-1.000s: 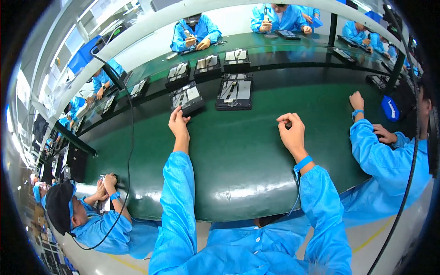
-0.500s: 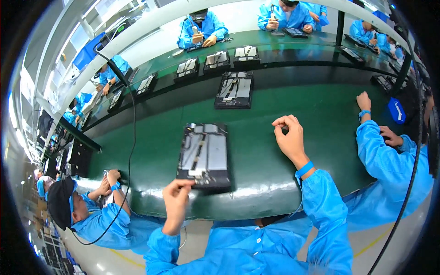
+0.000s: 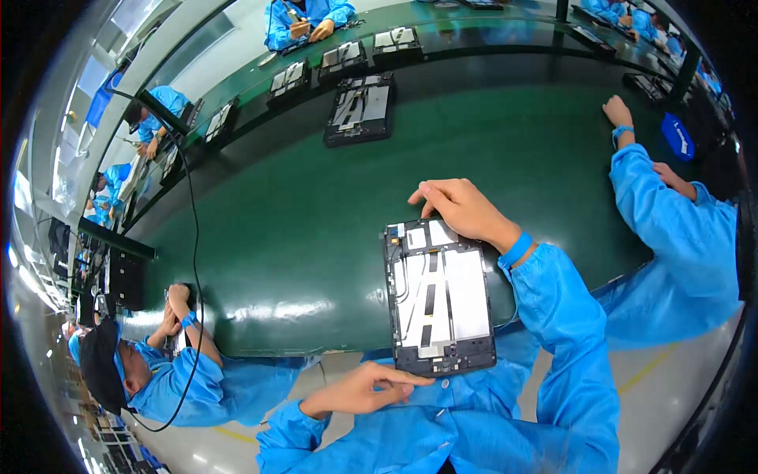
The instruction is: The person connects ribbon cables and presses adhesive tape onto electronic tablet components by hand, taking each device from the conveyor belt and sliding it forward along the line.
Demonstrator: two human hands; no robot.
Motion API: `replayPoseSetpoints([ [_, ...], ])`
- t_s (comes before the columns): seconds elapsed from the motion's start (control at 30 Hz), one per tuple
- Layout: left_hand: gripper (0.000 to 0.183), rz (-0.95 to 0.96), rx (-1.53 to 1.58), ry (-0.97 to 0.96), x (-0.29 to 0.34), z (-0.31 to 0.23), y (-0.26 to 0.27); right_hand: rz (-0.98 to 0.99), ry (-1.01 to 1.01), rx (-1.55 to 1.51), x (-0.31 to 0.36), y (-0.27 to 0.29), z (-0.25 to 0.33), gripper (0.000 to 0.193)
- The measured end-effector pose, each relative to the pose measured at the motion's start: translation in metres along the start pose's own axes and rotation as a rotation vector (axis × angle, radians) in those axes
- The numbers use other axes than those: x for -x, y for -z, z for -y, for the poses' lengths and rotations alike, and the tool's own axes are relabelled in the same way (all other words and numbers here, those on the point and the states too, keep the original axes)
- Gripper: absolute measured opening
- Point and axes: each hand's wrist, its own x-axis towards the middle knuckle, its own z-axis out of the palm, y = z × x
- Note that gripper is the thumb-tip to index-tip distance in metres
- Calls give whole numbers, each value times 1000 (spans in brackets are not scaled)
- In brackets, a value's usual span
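Note:
An opened tablet (image 3: 421, 296), with a black frame, silver battery panels and dark ribbon cables, is tilted in front of me, its near end beyond the table's front edge. My left hand (image 3: 365, 389) is at its near edge, with fingertips against the lower left part and the thumb bent close to the forefinger. At the far edge, my right hand (image 3: 462, 207) curls over the top right corner, thumb side hidden behind the wrist and palm. Both hands hold the tablet between them. A blue band circles my right wrist.
Another opened tablet (image 3: 359, 110) lies farther back on the green table (image 3: 300, 213). Several more stand along a raised dark rail behind it. Co-workers in blue sit to my left (image 3: 181, 379), right (image 3: 671, 213) and across. A black cable (image 3: 196, 229) hangs at left.
The tablet has come from the table's middle toward me and the right in view. My right hand, apart from it before, now meets its far edge. The whole view has shifted too.

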Motion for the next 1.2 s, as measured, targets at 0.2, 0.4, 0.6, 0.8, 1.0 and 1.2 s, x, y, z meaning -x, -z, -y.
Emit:
replayPoseSetpoints([
  [0.2,29,154,-611,101,-25,-89,39,-95,42,65,10,3,10,26],
  [0.4,28,-541,-909,-625,-125,-82,102,-195,254,281,20,21,18,30],
  [0.6,51,-438,-763,-541,-171,-37,111,17,401,213,22,35,20,24],
  [0.8,58,-284,-668,-516,-169,-36,127,-12,291,157,20,35,24,21],
  [1.0,88,-169,-606,-461,-162,-40,137,-92,251,218,17,30,16,16],
  [1.2,97,-136,-600,-529,-156,-44,139,-100,228,273,18,24,20,17],
])
